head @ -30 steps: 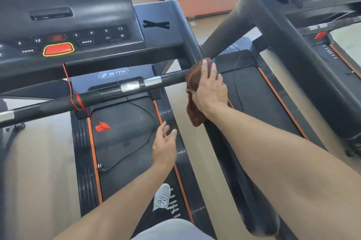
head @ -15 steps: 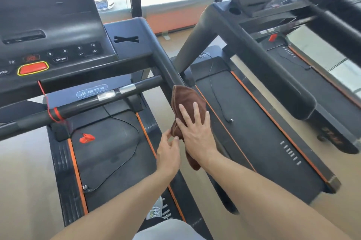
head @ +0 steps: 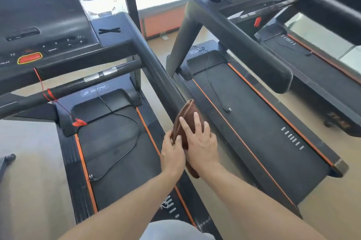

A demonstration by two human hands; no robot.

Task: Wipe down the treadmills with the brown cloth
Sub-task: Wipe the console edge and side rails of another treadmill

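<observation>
Your right hand (head: 199, 142) lies flat on the brown cloth (head: 185, 120), fingers straight and spread, pressing it against the sloping side rail (head: 156, 75) of the treadmill (head: 109, 142) you stand on. Your left hand (head: 172, 153) comes in from the other side and pinches the cloth's near edge between thumb and fingertips. The cloth sits low on the rail, folded over it, with a tail hanging below your right wrist.

From here the main risk is the cloth sliding off. It is only pressed, not wrapped, so if you lift the right palm before the left hand has a firm hold, it will likely drop into the gap between the two machines. A loose fold could also bunch up and leave part of the rail untouched. The thin black cable (head: 125, 122) lying on the belt and the red safety clip (head: 79, 122) on its cord are near enough to snag if you sweep low.

Your hands hide how much cloth lies under them and the rail's underside. The lower end of the rail is covered by your arms. The console (head: 45, 30) is blurred and cut off at the left, and the neighbouring treadmill (head: 263, 132) runs out of view at the right.
</observation>
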